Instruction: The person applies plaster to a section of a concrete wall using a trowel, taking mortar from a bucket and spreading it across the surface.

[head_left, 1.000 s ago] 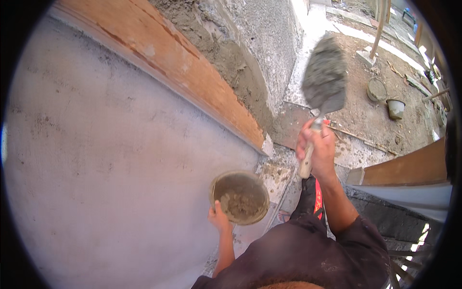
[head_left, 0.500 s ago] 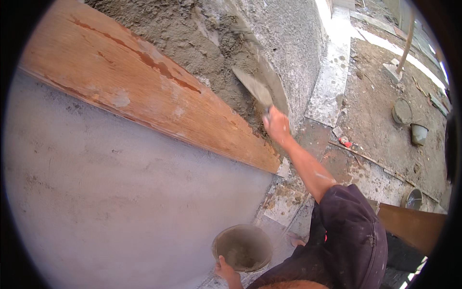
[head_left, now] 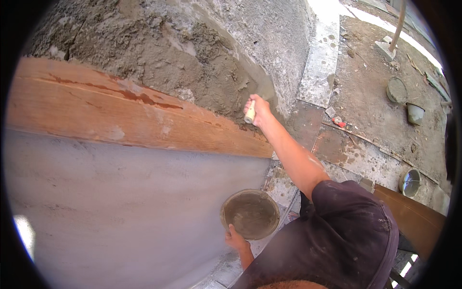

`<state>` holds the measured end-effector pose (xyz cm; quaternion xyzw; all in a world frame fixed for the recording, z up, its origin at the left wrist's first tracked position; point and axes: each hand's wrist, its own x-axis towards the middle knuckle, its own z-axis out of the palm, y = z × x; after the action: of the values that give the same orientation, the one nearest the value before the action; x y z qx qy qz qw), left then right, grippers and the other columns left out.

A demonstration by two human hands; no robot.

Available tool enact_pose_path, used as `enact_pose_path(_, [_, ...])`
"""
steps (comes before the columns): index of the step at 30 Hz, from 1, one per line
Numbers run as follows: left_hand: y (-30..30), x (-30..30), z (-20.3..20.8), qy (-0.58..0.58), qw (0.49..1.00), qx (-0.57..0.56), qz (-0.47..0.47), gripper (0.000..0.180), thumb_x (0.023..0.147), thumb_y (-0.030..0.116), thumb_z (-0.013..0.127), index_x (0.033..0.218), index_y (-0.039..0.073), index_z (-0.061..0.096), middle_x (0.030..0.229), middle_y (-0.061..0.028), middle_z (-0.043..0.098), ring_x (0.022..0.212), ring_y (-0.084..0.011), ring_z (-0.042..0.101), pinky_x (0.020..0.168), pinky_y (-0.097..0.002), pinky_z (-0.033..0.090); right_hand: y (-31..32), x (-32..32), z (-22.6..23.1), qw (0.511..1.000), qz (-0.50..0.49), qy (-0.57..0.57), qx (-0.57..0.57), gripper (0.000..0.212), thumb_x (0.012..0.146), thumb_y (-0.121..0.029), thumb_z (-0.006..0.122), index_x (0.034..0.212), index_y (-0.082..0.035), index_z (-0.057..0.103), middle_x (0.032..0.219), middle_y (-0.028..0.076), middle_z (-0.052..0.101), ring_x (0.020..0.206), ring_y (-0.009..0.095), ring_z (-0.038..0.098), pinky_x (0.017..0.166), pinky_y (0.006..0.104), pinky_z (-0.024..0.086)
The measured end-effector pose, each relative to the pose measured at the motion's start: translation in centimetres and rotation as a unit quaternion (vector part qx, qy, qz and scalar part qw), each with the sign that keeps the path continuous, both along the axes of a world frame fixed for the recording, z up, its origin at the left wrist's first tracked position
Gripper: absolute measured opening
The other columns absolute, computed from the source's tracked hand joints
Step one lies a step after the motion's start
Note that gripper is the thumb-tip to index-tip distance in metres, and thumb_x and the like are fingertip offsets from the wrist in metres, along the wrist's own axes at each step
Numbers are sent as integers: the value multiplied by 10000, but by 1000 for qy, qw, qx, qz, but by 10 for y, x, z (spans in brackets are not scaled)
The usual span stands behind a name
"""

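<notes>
My right hand (head_left: 260, 110) is closed around the pale handle of a trowel (head_left: 250, 112), its arm stretched out ahead. The blade, partly hidden by the hand, lies against wet grey mortar (head_left: 197, 67) near the right end of the rough band. Lower down, my left hand (head_left: 236, 238) grips the near rim of a round bucket (head_left: 252, 216), with the thumb over the edge. Grey mortar shows inside this bucket, which tips its mouth up toward me. Below the mortar band runs a reddish-brown wooden board (head_left: 139, 115).
A smooth grey wall face (head_left: 120, 192) fills the lower left. Rough grey plaster (head_left: 274, 38) rises beyond the mortar. To the right, a mortar-filled bucket (head_left: 397, 90), another bucket (head_left: 415, 114) and a pail (head_left: 410, 182) stand on the ground, near a wooden pole (head_left: 398, 24).
My right hand has turned the trowel, so its handle end now points toward me and the blade is at the mortar's right edge. The left-hand bucket has risen, and the view has shifted.
</notes>
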<state>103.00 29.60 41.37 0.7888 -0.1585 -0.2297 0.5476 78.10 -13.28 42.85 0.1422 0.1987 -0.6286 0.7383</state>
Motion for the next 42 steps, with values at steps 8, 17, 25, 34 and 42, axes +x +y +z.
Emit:
enact_pose_path(8, [9, -47, 71, 42, 995, -18, 93, 291, 944, 215, 636, 963, -76, 623, 944, -146, 658, 776, -231, 636, 686, -384, 545, -26, 46, 260, 998, -36, -40, -24, 96, 934, -84, 518, 946, -45, 431, 725, 71, 471, 557, 189, 511, 469, 371, 453])
enact_pose_path(17, [20, -49, 61, 17, 999, 10, 44, 348, 938, 239, 655, 1002, -100, 610, 944, -162, 657, 770, -242, 629, 687, -382, 542, 13, 31, 302, 971, 3, -105, -213, 113, 903, -93, 545, 882, -75, 435, 691, 43, 488, 528, 168, 505, 467, 385, 450])
enact_pose_path(25, [59, 20, 31, 47, 997, -30, 47, 305, 937, 239, 657, 908, -56, 590, 902, -146, 654, 758, -215, 623, 671, -376, 523, 124, -49, 261, 870, -55, -42, -488, 122, 919, -114, 588, 927, -44, 489, 696, 29, 509, 536, 79, 520, 420, 245, 484])
enact_pose_path(34, [147, 113, -2, -93, 996, -1, 13, 260, 928, 163, 653, 775, -21, 550, 818, -102, 643, 703, -167, 583, 631, -363, 497, 178, -54, 155, 691, -637, 324, -103, 61, 920, 38, 486, 945, -17, 485, 725, 84, 583, 534, 129, 582, 462, 262, 532])
enact_pose_path(42, [166, 111, -14, -80, 996, 25, 39, 319, 916, 232, 675, 820, -66, 616, 799, -125, 645, 692, -200, 577, 631, -384, 486, 163, 44, 9, 473, -210, 826, -221, 183, 830, -140, 658, 918, -3, 575, 677, 199, 608, 599, 372, 633, 565, 456, 487])
